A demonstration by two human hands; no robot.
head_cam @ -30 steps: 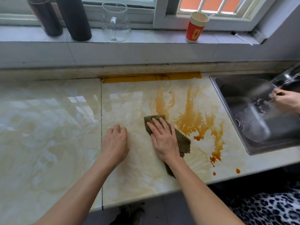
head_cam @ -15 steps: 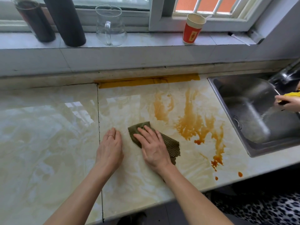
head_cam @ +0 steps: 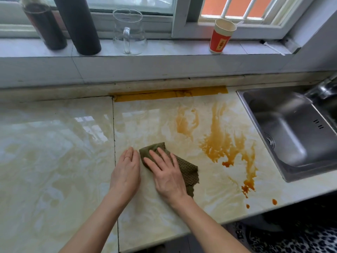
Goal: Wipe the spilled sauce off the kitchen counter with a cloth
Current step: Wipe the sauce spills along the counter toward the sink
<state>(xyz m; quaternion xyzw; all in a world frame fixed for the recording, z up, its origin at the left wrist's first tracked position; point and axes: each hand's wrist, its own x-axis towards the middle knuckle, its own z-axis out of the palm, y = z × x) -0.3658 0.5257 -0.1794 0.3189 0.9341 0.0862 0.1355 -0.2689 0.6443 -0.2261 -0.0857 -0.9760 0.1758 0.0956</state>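
A dark green cloth (head_cam: 187,169) lies flat on the glossy marble counter (head_cam: 54,152). My right hand (head_cam: 166,175) presses down on it with spread, straight fingers. My left hand (head_cam: 125,173) rests flat on the bare counter just left of the cloth, almost touching it. Orange-brown sauce (head_cam: 220,143) is smeared over the counter to the right of the cloth, with thicker drips (head_cam: 248,187) and small drops near the front edge. A fainter streak (head_cam: 186,121) lies further back.
A steel sink (head_cam: 291,132) with a tap (head_cam: 324,88) is set in at the right. On the windowsill stand a dark bottle (head_cam: 45,26), a black cylinder (head_cam: 78,24), a glass jug (head_cam: 129,31) and a red paper cup (head_cam: 221,38). Yellow tape (head_cam: 169,93) runs along the back wall.
My right hand has slid the cloth leftward, away from the sauce and close to my left hand. Another person's hand that was over the sink is no longer in view.
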